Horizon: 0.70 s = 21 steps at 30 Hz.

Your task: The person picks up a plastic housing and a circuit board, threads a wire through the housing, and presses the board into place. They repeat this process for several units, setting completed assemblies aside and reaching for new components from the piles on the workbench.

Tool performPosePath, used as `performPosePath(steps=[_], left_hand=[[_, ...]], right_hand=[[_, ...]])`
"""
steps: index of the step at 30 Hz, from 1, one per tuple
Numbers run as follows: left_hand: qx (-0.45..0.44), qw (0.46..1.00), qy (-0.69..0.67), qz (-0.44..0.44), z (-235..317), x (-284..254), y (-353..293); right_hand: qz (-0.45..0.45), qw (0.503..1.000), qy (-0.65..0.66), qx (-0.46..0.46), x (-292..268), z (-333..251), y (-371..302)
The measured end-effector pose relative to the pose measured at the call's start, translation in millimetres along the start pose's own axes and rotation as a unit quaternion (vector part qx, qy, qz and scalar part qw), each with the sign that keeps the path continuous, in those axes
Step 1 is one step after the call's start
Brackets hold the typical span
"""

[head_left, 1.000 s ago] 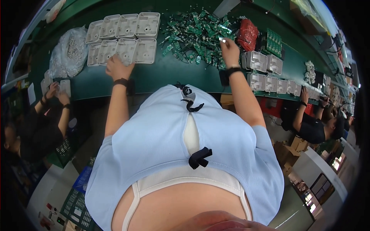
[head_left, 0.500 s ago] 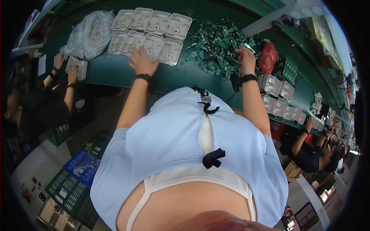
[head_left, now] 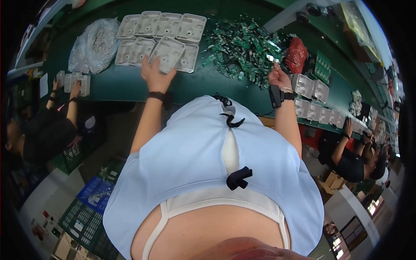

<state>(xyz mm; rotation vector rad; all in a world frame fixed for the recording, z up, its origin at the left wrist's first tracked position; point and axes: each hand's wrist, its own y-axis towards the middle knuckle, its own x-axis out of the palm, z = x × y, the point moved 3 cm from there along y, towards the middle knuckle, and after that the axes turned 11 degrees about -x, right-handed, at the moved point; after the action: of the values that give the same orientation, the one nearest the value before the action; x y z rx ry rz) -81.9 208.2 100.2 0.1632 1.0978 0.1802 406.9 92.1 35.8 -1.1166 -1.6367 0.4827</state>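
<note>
My left hand [head_left: 157, 78] grips the near edge of a white plastic housing [head_left: 167, 53], a shallow open tray-like shell. This housing is tilted and overlaps its neighbours in the near row. Other white housings [head_left: 193, 27] lie in two rows, open side up, beyond and beside it. On the right, my right hand [head_left: 280, 79] is turned partly upward, its fingers pinching a small circuit board [head_left: 270, 58] with a bright pale face. That board is at the right edge of a loose heap of green circuit boards [head_left: 238, 52] with thin dark wires.
A clear bag of small white parts [head_left: 97, 45] stands left of the housings. A red bag [head_left: 297, 55], a green board panel [head_left: 321, 67] and more housings [head_left: 303, 85] are to the right. Co-workers' hands [head_left: 74, 89] work at the left; another person [head_left: 346, 151] sits right.
My left hand has taken hold of a near-row housing and tilted it up from its place. My right hand has turned over and drawn slightly nearer, with the small board at its fingertips.
</note>
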Motion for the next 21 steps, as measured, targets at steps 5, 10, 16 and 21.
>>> performPosePath(steps=[5, 10, 16, 21], left_hand=[[0.02, 0.975, -0.193, -0.104, 33, -15, 3], [0.106, 0.927, -0.305, -0.189, 111, -45, 4], [0.202, 0.926, -0.273, -0.166, 169, -75, 6], [0.252, 0.923, -0.265, -0.122, 187, -88, 5]], right_hand=[[-0.062, 0.987, 0.118, 0.086, -4, 2, -19], [-0.252, 0.959, 0.089, 0.093, 45, 15, -86], [-0.394, 0.916, -0.009, -0.076, 96, 25, -167], [-0.44, 0.774, -0.308, -0.336, 128, 48, -232]])
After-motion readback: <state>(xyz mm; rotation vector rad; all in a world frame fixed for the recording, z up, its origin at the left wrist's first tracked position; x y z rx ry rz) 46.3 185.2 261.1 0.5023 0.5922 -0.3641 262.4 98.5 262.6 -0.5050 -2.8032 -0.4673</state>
